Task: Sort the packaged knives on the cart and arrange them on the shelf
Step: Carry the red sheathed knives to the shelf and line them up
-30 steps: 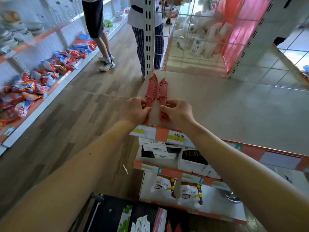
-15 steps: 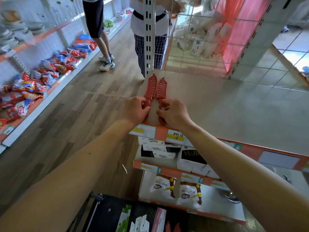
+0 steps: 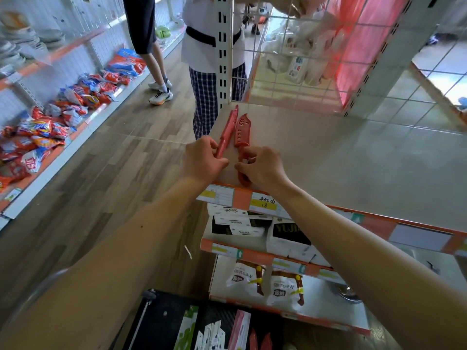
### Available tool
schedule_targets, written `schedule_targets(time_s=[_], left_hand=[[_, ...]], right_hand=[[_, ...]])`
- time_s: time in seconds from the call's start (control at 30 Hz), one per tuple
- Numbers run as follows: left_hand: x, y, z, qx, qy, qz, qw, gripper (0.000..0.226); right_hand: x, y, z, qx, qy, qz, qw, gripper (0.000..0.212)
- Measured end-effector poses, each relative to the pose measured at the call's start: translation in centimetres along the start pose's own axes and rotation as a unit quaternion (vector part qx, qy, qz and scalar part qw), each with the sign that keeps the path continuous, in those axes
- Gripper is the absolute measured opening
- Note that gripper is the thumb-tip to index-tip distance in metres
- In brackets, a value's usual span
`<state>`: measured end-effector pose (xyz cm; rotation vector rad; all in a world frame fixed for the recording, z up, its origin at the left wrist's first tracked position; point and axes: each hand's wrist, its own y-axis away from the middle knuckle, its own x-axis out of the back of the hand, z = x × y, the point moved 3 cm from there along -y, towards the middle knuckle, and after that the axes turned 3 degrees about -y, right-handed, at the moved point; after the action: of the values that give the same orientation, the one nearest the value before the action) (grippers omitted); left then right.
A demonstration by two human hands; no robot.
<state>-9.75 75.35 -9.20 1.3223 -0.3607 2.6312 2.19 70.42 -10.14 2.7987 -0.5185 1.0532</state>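
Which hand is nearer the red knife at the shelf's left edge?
Left. The left hand grips that knife by its handle; the right hand pinches the other knife beside it.

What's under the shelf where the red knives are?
White boxes sit on the next shelf down, white packets below those. The top shelf hides everything farther back.

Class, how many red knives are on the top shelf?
2. The left knife is held by the left hand, the right knife by the right hand. None look hidden there.
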Motion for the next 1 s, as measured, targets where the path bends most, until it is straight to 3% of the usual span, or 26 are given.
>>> schedule_targets(time_s=[0.23,0.4,0.8,1.0], left_hand=[[-1.1,0.3,1.3,-0.072,-0.104,-0.001,0.992,0.026],[-1.8,0.3,1.2,-0.085,-0.124,-0.011,0.989,0.027],[-1.1,0.0,0.9,-0.096,-0.15,-0.045,0.983,0.026],[-1.3,0.2,1.0,-0.095,-0.128,-0.051,0.986,0.025]], right_hand=[[0.0,-0.2,0.2,0.006,0.002,0.001,1.0,0.022],[0.0,-0.3,0.5,-0.005,-0.012,0.006,1.0,0.017],[-0.1,-0.3,0.5,-0.024,-0.023,0.017,0.999,0.033],[-0.4,-0.2,0.5,-0.022,-0.007,0.011,1.0,0.022]])
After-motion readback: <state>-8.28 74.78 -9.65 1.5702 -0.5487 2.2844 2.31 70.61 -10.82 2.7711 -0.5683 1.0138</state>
